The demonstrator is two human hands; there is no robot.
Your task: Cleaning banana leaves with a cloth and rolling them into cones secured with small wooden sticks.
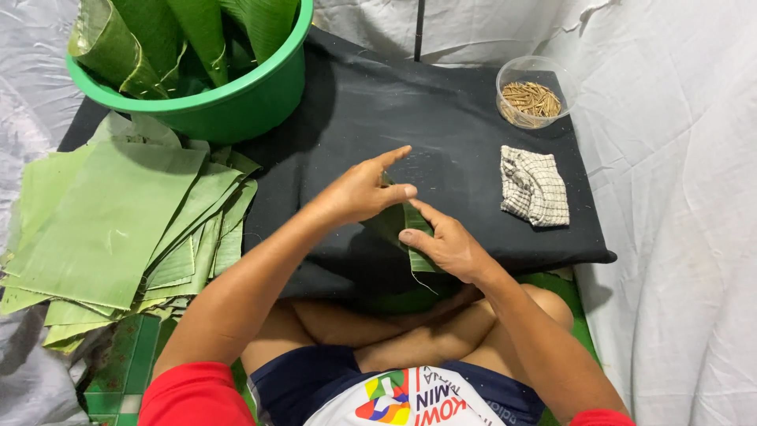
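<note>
Banana leaf piece (pixel 413 225): dark green, glossy, folded or rolled between both hands, mostly hidden by fingers. A thin fibre hangs from its lower edge toward 6 o'clock. Long axis seems to run roughly 12 to 6 o'clock, upper end under the left fingers; exact shape hard to tell.

Left hand (pixel 361 192): comes in from 8 o'clock, thumb and fingers closed on the leaf's upper part, index finger stretched toward 1 o'clock. Right hand (pixel 445 243): comes in from 5 o'clock, pinching the leaf's lower right edge. Leaf sits between the two grips, over the near middle of the black-covered table (pixel 441 110).

At 9 o'clock, stack of flat leaf sheets (pixel 110 229). At 11 o'clock, green basin (pixel 236 106) of rolled leaves. At 2 o'clock, clear tub of small sticks (pixel 532 99); below it, checked cloth (pixel 536 188).
</note>
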